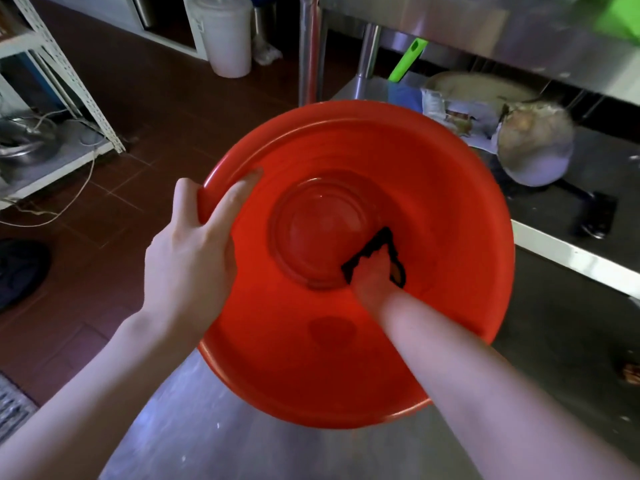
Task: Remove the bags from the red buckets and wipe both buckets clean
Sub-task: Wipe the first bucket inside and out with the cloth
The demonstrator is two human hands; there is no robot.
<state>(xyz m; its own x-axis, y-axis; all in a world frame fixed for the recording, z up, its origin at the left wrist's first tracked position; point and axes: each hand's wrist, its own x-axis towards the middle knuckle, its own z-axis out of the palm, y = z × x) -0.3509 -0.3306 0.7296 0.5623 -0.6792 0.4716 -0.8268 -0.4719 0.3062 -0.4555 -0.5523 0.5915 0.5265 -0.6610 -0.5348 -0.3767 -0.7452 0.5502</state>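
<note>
Steel table [194,441]: left hand [187,261] grips red bucket [450,209] rim; right hand [372,275] presses dark cloth [377,242] inside.

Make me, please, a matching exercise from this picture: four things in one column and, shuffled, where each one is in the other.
1. left hand
2. right hand
3. white bin
4. green handle

A. stands on the brown floor, far back
B. grips the rim of the red bucket
C. slants below the steel tabletop
D. holds the dark cloth inside the bucket

Pairs: 1-B, 2-D, 3-A, 4-C
</note>
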